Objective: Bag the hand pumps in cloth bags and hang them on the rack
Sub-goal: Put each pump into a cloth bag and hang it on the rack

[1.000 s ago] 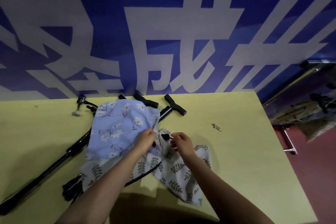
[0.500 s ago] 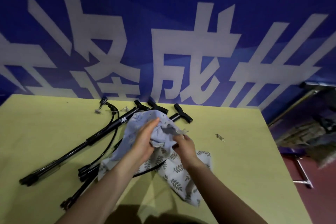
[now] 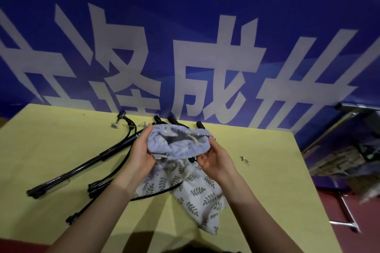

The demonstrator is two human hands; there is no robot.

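Pumps: the long black hand pump (image 3: 82, 167) lies slantwise on the left of the yellow table (image 3: 267, 181), two more pumps (image 3: 96, 188) beside it with their handles hidden behind the cloth; none is bagged yet, and none has shifted since a second ago.
Left hand: your left hand (image 3: 141, 154) grips the left side of the blue cloth bag (image 3: 178, 144), fingers curled round the gathered rim.
Bag: a second ago it lay flat over the pumps with you picking at its cord; now you hold it off the table with the mouth pulled open and facing you, the dark inside showing. I judge it ready to take a pump.
Right hand: your right hand (image 3: 216, 160) holds the bag's right rim from below, thumb on the cloth and fingers cupped round it.
Second bag: the leaf-print cloth bag (image 3: 197, 191) lies where it was, under your wrists, a black hose (image 3: 156, 192) across it.
Small part: a metal piece (image 3: 244, 159) sits apart, to the right.
Rack: a metal frame (image 3: 349, 220) stands off the table's right edge; nothing hangs there that I can see.
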